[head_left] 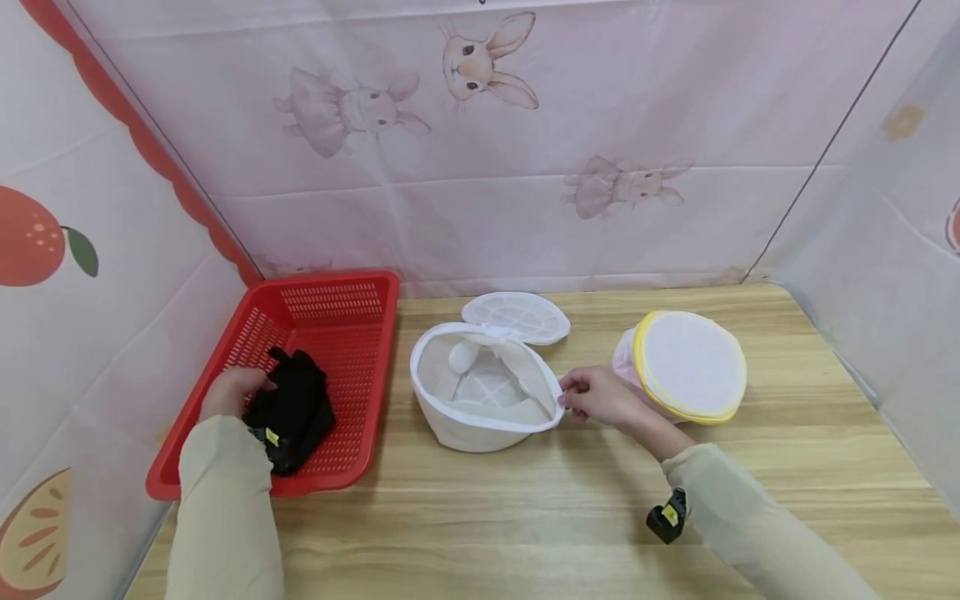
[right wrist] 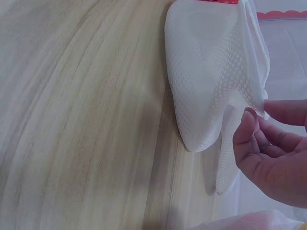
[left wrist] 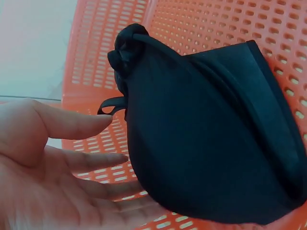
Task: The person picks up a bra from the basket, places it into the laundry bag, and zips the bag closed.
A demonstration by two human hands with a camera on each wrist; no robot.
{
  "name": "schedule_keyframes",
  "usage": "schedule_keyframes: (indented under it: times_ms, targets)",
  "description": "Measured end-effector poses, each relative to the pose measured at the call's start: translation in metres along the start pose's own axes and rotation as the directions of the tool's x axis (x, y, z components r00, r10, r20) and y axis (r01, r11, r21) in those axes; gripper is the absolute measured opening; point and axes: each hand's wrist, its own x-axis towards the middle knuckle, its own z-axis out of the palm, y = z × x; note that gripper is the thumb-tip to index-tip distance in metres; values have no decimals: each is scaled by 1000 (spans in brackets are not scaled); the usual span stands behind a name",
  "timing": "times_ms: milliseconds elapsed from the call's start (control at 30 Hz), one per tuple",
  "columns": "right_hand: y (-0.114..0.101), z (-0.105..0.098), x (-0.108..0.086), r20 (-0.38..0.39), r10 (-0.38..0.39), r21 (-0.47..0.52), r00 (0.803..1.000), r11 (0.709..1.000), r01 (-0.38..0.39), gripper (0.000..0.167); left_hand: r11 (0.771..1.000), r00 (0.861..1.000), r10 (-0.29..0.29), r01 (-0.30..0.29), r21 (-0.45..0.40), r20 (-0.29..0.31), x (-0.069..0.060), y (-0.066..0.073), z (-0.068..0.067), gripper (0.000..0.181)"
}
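A black bra (left wrist: 192, 129), folded together, lies in a red plastic basket (head_left: 385, 375) at the left. My left hand (head_left: 234, 390) is over the basket beside it, its fingers fairly straight; in the left wrist view the thumb comes up to a small black strap loop (left wrist: 111, 104) and the lower fingertips reach the cup's edge. In the middle stands a white mesh laundry bag (head_left: 472, 437), its lid (head_left: 517, 315) flipped back. My right hand (head_left: 600, 396) pinches the right end of its rim between thumb and fingers. Inside the bag shows a pale rounded piece (head_left: 463, 357).
A second laundry bag (head_left: 690, 362), pinkish with a yellow-edged white lid, stands on the right, close behind my right wrist. All of it rests on a wood-grain table (head_left: 480, 517). Printed fabric walls (head_left: 480, 225) close in the back and both sides.
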Motion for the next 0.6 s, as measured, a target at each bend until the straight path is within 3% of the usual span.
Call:
schedule_keyframes:
  times_ms: [133,200,400,600]
  targets:
    - [0,0,0,4,-4,-4,1000,1000,4,11,998,998,-51,52,-25,25,1,0,7,15]
    - [-1,0,0,6,-1,-6,1000,1000,2,11,998,997,-58,57,6,49,2,2,10,17]
    - [-2,-1,0,10,19,-7,1000,1000,-19,12,999,997,-33,34,-20,63,1,4,18,24]
    - [-2,-1,1,21,13,-7,1000,1000,-13,14,997,995,-74,75,-18,74,2,5,19,21]
